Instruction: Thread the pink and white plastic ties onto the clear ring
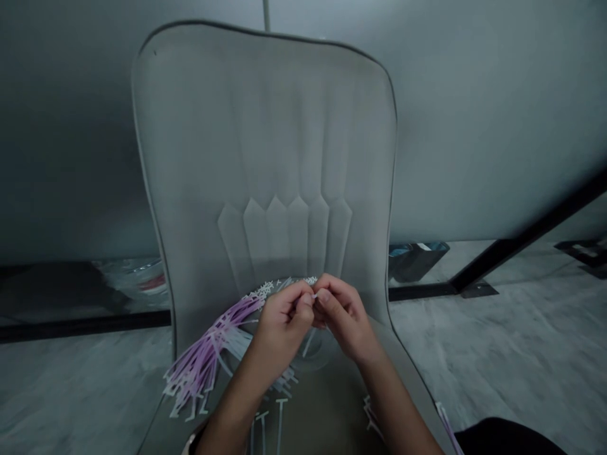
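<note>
My left hand [282,325] and my right hand [346,319] meet over the chair seat, thumbs and fingers pinched together. Between their fingertips is a small piece of a thin pale strip [314,296]; most of it is hidden by the fingers. Left of my left hand lies a bundle of purple strips [208,351] with white, T-shaped ends. Whitish strips [237,344] lie partly under my left forearm. Below the hands, a thin white strip [308,343] slants over a round, clear-looking object [315,361] that I cannot make out.
The grey padded chair [275,139] has a tall backrest behind the hands. Loose white strips [279,423] lie near the seat's front, and more purple strips [448,426] at its right edge. Behind stand a frosted panel [484,126], a dark bag [420,262] and clear plastic wrapping [137,278].
</note>
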Tool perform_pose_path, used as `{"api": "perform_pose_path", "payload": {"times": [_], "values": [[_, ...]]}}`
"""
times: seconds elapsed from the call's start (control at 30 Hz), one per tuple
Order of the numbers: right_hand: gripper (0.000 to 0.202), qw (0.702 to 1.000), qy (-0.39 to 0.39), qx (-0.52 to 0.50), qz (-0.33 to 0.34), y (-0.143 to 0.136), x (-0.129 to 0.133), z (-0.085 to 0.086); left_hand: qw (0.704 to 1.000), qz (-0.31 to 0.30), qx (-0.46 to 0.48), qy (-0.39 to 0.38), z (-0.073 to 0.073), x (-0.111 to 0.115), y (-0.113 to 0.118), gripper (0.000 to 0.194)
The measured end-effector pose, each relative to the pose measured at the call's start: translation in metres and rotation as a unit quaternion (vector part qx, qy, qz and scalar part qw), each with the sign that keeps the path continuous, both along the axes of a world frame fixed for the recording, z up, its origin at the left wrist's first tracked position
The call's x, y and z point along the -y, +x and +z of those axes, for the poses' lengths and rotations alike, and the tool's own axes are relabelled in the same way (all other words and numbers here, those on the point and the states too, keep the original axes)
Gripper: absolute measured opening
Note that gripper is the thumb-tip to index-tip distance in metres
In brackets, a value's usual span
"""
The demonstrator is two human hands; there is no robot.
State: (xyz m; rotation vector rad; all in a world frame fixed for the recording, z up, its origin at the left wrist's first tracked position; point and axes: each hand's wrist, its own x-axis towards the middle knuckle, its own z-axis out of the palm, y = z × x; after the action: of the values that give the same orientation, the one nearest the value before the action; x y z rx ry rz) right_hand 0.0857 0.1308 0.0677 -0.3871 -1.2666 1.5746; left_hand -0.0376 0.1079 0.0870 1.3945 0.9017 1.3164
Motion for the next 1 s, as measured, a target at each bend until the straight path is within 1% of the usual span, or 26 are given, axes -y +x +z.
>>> {"api": "perform_pose_path", "payload": {"times": [0.13, 0.3, 0.47, 0.6, 0.77, 0.9, 1.0], "values": [[0.023, 1.0, -0.008, -0.012, 0.002, -0.0012, 0.0009, -0.0005, 1.0, 0.004, -0.003, -0.006, -0.0002, -0.001, 0.0009, 0.025], [0.024, 0.998, -0.035, -0.049, 0.025, -0.003, 0.0022, 0.0016, 0.998, -0.004, 0.043, -0.041, -0.0034, -0.0017, 0.0023, 0.025], [0.026, 0.998, -0.04, -0.034, 0.016, -0.0032, 0.0025, 0.0033, 0.996, 0.009, 0.065, -0.057, -0.0005, 0.0004, 0.0012, 0.029], [0.029, 0.999, -0.042, -0.013, 0.005, -0.003, 0.0015, 0.0026, 0.997, 0.001, 0.065, -0.049, -0.0019, 0.0004, 0.0007, 0.028], [0.029, 0.999, -0.039, -0.003, 0.008, -0.0017, 0.0004, 0.002, 0.997, 0.019, 0.055, -0.051, -0.0056, -0.0011, 0.0029, 0.027], [0.027, 0.999, -0.042, -0.004, 0.012, -0.001, 0.0004, 0.0014, 0.997, 0.027, 0.044, -0.052, -0.0037, -0.0005, 0.005, 0.029], [0.026, 0.999, -0.043, -0.028, 0.017, -0.0016, 0.0011, 0.0016, 0.997, 0.026, 0.048, -0.06, -0.0022, 0.0004, 0.0052, 0.027]]}}
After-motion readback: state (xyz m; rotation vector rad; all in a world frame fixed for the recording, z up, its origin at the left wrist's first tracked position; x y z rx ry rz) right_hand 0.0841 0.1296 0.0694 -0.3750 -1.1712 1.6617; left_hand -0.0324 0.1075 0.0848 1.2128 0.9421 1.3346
